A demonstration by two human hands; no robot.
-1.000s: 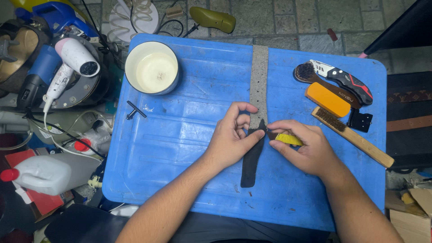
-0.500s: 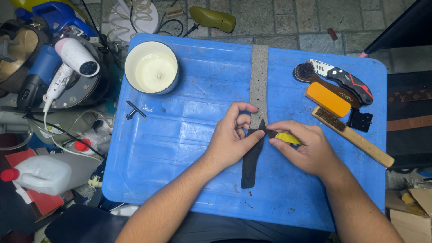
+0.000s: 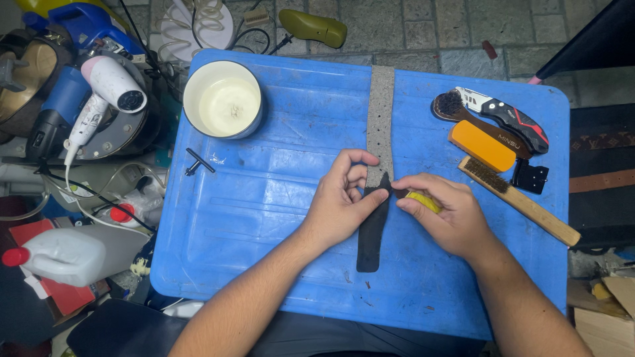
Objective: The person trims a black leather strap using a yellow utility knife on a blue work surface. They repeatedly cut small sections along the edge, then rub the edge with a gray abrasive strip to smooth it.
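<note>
Blue plastic tabletop (image 3: 264, 218), scuffed, seen from above. Centre: dark strap (image 3: 372, 228) lying flat, its lower end pointing to 6 o'clock, its upper tip meeting a grey perforated strip (image 3: 380, 112) that runs on to 12 o'clock. Left hand (image 3: 340, 205): grip closed on the strap's upper tip, thumb and fingers pinching it. Right hand (image 3: 446, 215), at 3 o'clock of the strap: grip wrapped around a small yellow tool (image 3: 423, 200), whose tip touches the strap where the left hand pinches. At 10 o'clock: round cream tin (image 3: 223, 99), open, with a small black key (image 3: 198, 160) just below it. At 2 o'clock: folding knife (image 3: 506, 118), orange block (image 3: 481, 146), wooden-handled brush (image 3: 522, 201), black hinge (image 3: 530, 176). Off the tabletop, at 9 o'clock: white hair dryer (image 3: 99, 92), white bottle with red cap (image 3: 63, 254).
</note>
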